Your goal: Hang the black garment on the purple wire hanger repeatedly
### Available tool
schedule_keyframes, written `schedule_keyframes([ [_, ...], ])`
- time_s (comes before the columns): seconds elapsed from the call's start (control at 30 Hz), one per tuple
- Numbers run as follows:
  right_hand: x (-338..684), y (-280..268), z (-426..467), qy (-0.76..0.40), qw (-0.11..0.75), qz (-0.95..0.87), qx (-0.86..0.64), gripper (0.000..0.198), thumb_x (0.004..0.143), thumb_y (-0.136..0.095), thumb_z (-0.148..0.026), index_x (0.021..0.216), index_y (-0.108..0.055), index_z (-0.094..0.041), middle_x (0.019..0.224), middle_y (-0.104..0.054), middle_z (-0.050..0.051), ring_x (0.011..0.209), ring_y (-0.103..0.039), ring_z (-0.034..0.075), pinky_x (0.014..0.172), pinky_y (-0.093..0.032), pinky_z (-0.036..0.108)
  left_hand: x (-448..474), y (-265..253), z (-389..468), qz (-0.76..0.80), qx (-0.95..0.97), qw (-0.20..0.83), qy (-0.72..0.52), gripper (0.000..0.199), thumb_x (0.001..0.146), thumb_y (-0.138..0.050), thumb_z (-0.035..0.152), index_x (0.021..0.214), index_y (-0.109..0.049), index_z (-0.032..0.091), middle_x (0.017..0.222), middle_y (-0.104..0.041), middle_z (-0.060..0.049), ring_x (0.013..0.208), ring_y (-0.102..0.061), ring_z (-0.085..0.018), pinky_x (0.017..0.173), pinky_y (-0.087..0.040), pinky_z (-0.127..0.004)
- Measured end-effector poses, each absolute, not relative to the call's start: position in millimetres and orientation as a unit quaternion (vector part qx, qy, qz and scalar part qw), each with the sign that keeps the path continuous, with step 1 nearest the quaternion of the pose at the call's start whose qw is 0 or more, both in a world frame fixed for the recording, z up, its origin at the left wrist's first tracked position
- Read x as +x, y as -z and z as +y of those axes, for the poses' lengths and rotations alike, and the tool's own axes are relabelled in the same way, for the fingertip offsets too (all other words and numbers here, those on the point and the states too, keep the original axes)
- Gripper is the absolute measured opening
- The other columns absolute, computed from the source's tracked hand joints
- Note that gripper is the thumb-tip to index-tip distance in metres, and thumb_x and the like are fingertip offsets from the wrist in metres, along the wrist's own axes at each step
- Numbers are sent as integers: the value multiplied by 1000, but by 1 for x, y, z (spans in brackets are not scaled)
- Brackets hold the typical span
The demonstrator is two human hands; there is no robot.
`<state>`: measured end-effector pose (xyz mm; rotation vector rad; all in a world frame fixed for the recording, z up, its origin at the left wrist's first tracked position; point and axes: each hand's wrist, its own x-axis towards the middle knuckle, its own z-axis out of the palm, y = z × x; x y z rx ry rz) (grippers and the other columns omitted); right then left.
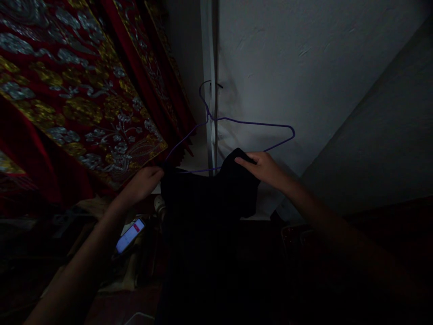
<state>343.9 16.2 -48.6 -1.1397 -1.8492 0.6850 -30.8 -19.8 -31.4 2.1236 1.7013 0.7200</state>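
Note:
A purple wire hanger [257, 123] hangs by its hook against a pale vertical post, in front of the wall. Black clothing [209, 203], perhaps a shirt, covers the hanger's left corner and part of its bottom bar. The hanger's right corner sticks out bare above the cloth. My left hand [147, 181] pinches the garment's edge by that left corner. Gripping the other shoulder of the garment is my right hand [260, 166], its thumb on top and its remaining fingers behind the cloth. The lower part of the garment fades into the dark.
Red cloth with gold and silver embroidery [84, 90] hangs at the left. A lit phone [130, 235] lies among dim items below my left forearm. Near it is a pale shoe [159, 204]. A grey wall [270, 58] rises behind the hanger. The floor area is very dark.

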Motion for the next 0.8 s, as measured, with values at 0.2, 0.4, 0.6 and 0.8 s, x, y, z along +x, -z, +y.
schedule_keyframes([
  [0.2,337,50,8,-288,396,-753,-439,51,88,-55,-64,64,-57,-19,59,-51,-1,55,-47,13,51,-34,27,0,2,-7,467,778,87,-411,26,85,-53,25,107,-65,18,110,-71,-8,103,-66,-24,96,-50,-38],
  [0.4,357,42,0,-127,444,-773,-435,35,93,-56,-47,90,-75,-18,81,-74,7,74,-68,23,68,-52,34,4,-9,0,422,806,98,-404,32,88,-53,18,119,-63,17,109,-76,-9,106,-71,-24,99,-52,-39],
  [0.6,408,31,38,-1,529,-714,-457,55,85,-71,-44,133,-68,-18,124,-74,12,104,-72,29,93,-58,44,3,-17,-10,448,814,26,-368,39,90,-52,18,126,-66,18,110,-77,-7,102,-72,-24,91,-55,-35],
  [0.8,418,9,58,-115,443,-756,-468,37,83,-71,-53,81,-80,-17,73,-76,6,64,-71,24,56,-56,34,-4,-16,3,474,787,-17,-394,31,91,-49,20,117,-68,18,114,-75,-8,106,-69,-24,99,-52,-38],
])
